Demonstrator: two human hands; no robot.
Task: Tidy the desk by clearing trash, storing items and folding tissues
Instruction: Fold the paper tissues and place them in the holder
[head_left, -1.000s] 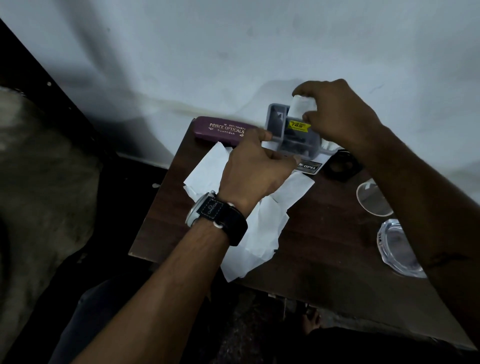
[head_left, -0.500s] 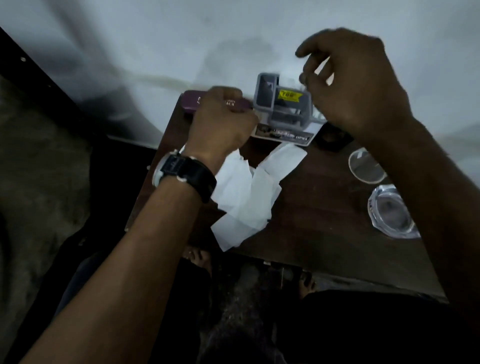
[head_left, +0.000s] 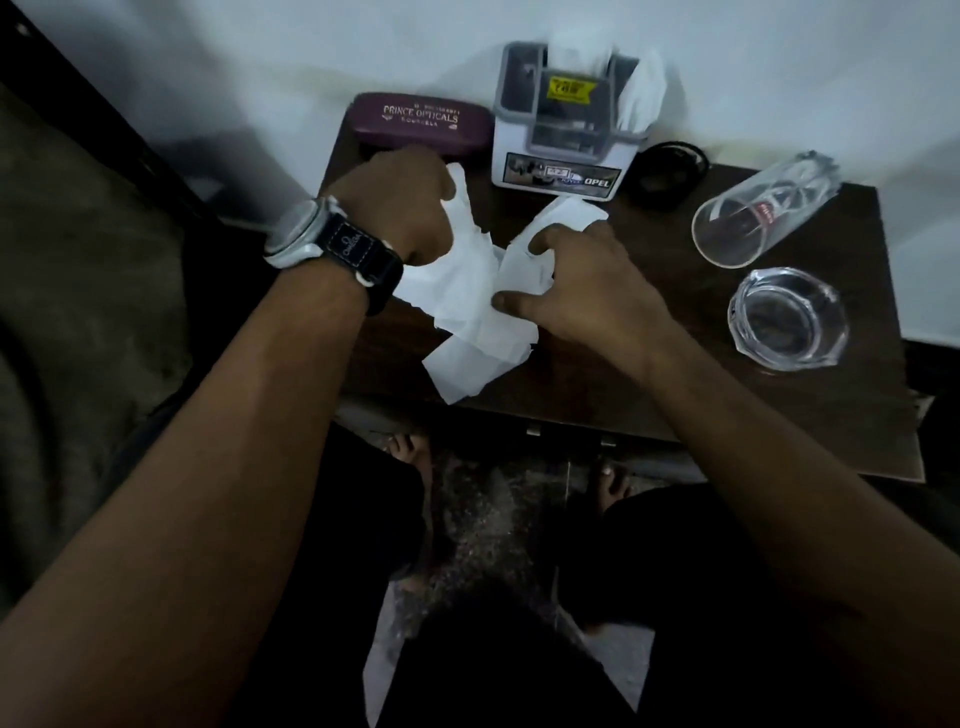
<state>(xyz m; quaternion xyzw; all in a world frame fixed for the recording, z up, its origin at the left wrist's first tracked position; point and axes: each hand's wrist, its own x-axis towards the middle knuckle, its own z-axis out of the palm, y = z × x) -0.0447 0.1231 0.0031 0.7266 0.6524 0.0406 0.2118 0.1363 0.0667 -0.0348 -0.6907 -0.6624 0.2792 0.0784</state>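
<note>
**One tissue stored, loose tissues next**

A second ago it was going into the grey organiser. Now the left hand is fisted around one edge of the pile on the counter and the right hand pinches the other, so folding's probably starting. Readable: "PRINCE OPTICALS" on the maroon glasses case, "OPEL" on the organiser, "OMEGA" on the watch strap.

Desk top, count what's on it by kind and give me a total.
Spectacle case: 1
Grey holder: 1
Black ring-shaped item: 1
Clear glassware: 2 (tumbler, ashtray)
Loose tissues: 1 pile, sheets uncountable
Total: 6
</note>
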